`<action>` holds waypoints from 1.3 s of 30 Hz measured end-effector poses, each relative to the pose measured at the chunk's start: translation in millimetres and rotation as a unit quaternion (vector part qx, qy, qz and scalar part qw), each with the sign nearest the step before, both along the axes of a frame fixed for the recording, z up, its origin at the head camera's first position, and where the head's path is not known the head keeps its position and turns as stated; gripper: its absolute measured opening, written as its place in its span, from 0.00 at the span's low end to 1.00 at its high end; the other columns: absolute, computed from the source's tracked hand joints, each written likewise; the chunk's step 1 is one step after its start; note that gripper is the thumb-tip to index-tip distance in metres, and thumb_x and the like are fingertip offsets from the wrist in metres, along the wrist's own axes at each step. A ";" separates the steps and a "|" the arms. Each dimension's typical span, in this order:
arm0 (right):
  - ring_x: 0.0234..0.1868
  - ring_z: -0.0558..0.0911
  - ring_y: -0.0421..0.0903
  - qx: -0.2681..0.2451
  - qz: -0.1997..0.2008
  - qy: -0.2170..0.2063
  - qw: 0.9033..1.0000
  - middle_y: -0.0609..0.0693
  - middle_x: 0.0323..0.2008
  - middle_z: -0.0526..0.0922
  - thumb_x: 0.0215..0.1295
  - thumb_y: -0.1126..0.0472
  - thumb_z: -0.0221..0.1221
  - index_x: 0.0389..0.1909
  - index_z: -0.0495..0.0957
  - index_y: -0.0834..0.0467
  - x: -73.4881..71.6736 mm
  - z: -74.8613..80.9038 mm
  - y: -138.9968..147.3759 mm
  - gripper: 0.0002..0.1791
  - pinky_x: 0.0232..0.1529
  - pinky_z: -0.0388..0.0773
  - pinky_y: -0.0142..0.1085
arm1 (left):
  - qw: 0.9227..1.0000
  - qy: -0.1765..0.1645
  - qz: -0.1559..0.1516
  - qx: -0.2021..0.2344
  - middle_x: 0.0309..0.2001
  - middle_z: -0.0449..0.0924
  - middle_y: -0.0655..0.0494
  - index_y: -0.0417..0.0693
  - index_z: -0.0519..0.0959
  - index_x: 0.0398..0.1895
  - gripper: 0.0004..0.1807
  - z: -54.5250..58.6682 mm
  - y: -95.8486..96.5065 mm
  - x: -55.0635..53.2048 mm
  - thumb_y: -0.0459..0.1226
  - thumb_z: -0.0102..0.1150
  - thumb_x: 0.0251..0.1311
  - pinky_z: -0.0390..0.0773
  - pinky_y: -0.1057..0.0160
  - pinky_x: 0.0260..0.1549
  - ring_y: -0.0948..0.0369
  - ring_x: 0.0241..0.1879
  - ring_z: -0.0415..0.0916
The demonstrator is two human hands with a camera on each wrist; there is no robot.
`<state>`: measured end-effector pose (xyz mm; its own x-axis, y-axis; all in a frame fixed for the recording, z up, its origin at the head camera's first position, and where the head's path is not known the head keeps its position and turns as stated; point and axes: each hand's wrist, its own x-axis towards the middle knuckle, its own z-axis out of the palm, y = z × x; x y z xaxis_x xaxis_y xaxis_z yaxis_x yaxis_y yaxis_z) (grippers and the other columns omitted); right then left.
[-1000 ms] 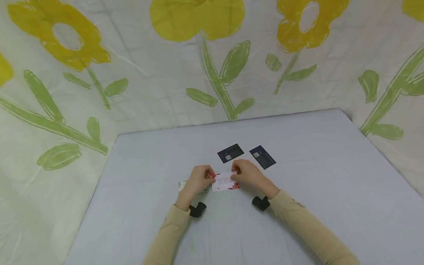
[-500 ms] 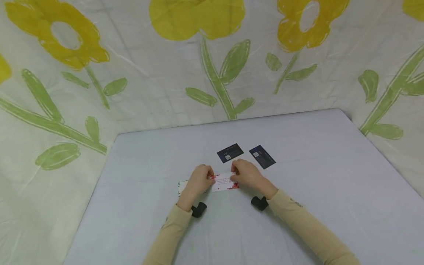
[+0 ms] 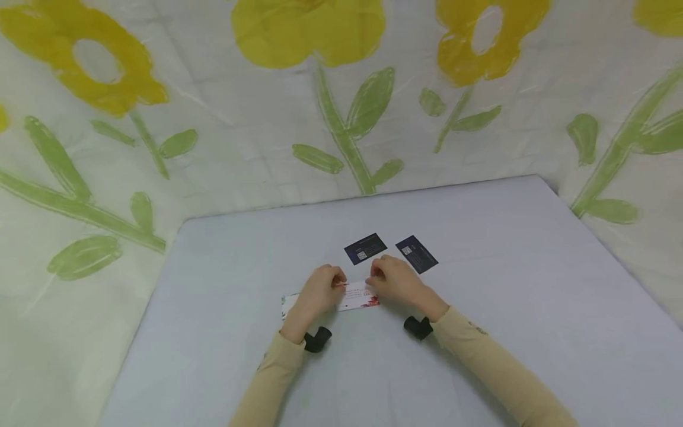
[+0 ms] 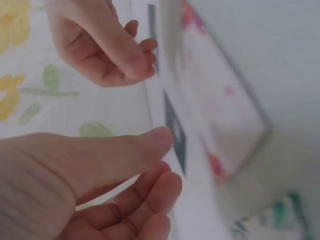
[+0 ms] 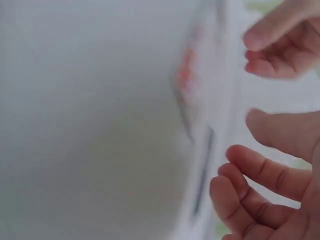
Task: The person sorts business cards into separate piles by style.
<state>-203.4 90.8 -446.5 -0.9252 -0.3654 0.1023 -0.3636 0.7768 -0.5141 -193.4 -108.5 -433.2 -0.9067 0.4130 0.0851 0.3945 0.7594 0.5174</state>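
Observation:
A white card with red floral corners (image 3: 358,298) is between my hands in the head view. My left hand (image 3: 318,292) pinches its upper left corner with thumb and forefinger, hiding that end. Near its upper right edge is my right hand (image 3: 396,281); in the right wrist view its thumb (image 5: 265,127) and fingers (image 5: 245,162) stand apart, with nothing visible between them. Blur covers part of the floral card (image 4: 225,95) in the left wrist view. A second white card with green leaves (image 3: 288,301) lies partly under my left hand.
Two dark cards lie beyond my hands, a left one (image 3: 366,248) and a right one (image 3: 417,254). They rest on a pale-covered table (image 3: 491,249). Behind it hangs a cloth (image 3: 240,118) with painted flowers. Black devices sit at both wrists, one under the left (image 3: 318,340).
My right fingertips have risen slightly from the floral card's right end. My left fingertips have shifted a little right over its corner. The head view has turned slightly; the dark cards stay put.

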 end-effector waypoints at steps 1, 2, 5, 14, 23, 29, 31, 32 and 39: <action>0.26 0.70 0.42 -0.011 -0.007 0.003 1.000 0.46 0.25 0.72 0.58 0.58 0.62 0.28 0.77 0.58 -1.2 3.6 4.9 0.07 0.28 0.68 0.34 | 1.000 0.001 -0.002 0.002 0.29 0.74 0.52 0.39 0.79 0.33 0.04 2.4 2.6 -1.4 0.27 0.61 0.52 0.72 0.63 0.32 0.59 0.30 0.69; 0.27 0.71 0.42 -0.024 -0.015 0.007 1.000 0.47 0.25 0.73 0.59 0.59 0.61 0.29 0.77 0.59 -3.0 7.2 10.9 0.07 0.29 0.69 0.34 | 1.000 0.003 -0.005 0.005 0.30 0.75 0.51 0.39 0.79 0.35 0.05 4.8 5.8 -3.0 0.28 0.61 0.54 0.73 0.62 0.33 0.58 0.31 0.70; 0.29 0.73 0.44 -0.054 -0.044 0.020 0.997 0.50 0.27 0.76 0.60 0.60 0.60 0.33 0.78 0.62 -9.7 17.1 33.8 0.08 0.31 0.72 0.37 | 0.999 0.010 -0.031 0.015 0.35 0.77 0.50 0.38 0.79 0.39 0.08 7.6 19.6 -13.5 0.31 0.59 0.58 0.74 0.61 0.37 0.57 0.35 0.72; 0.32 0.78 0.53 -0.022 -0.120 0.021 0.992 0.59 0.32 0.80 0.59 0.60 0.61 0.39 0.78 0.68 -17.1 17.8 83.6 0.14 0.33 0.74 0.45 | 0.992 0.000 -0.125 0.032 0.44 0.76 0.45 0.35 0.76 0.50 0.14 2.9 83.0 -65.4 0.32 0.52 0.64 0.73 0.62 0.44 0.55 0.44 0.74; 0.31 0.78 0.54 0.074 -0.128 0.002 0.989 0.60 0.31 0.78 0.58 0.54 0.62 0.38 0.77 0.69 -12.7 -3.6 81.8 0.20 0.33 0.74 0.49 | 0.982 0.031 -0.160 -0.093 0.54 0.72 0.46 0.39 0.71 0.58 0.19 -14.1 127.7 -86.7 0.33 0.51 0.65 0.68 0.59 0.55 0.53 0.55 0.69; 0.25 0.72 0.51 0.100 -0.134 0.006 0.986 0.56 0.24 0.71 0.55 0.50 0.65 0.29 0.74 0.66 -9.3 -12.2 75.4 0.21 0.28 0.69 0.45 | 0.970 0.026 -0.167 -0.173 0.58 0.70 0.49 0.43 0.70 0.60 0.20 -17.6 140.0 -88.0 0.33 0.51 0.65 0.68 0.58 0.54 0.54 0.58 0.67; 0.25 0.72 0.51 0.102 -0.142 0.009 0.985 0.56 0.25 0.71 0.53 0.50 0.66 0.28 0.73 0.65 -8.8 -13.6 76.1 0.21 0.29 0.69 0.45 | 0.966 0.030 -0.173 -0.191 0.57 0.70 0.50 0.44 0.71 0.60 0.20 -18.2 142.7 -87.8 0.34 0.51 0.65 0.70 0.57 0.52 0.54 0.57 0.67; 0.26 0.72 0.52 0.102 -0.146 0.011 0.984 0.56 0.25 0.71 0.53 0.50 0.66 0.28 0.72 0.65 -8.6 -13.7 76.9 0.21 0.29 0.69 0.45 | 0.964 0.034 -0.176 -0.197 0.57 0.70 0.50 0.44 0.71 0.59 0.19 -18.4 144.0 -87.7 0.34 0.51 0.65 0.70 0.57 0.52 0.54 0.56 0.68; 0.32 0.74 0.54 0.072 -0.152 -0.012 0.986 0.58 0.31 0.75 0.52 0.53 0.67 0.35 0.75 0.66 -11.4 -11.5 92.9 0.21 0.35 0.68 0.49 | 0.957 0.056 -0.177 -0.223 0.53 0.72 0.54 0.47 0.73 0.57 0.18 -18.0 152.1 -89.5 0.38 0.53 0.64 0.71 0.58 0.49 0.57 0.52 0.69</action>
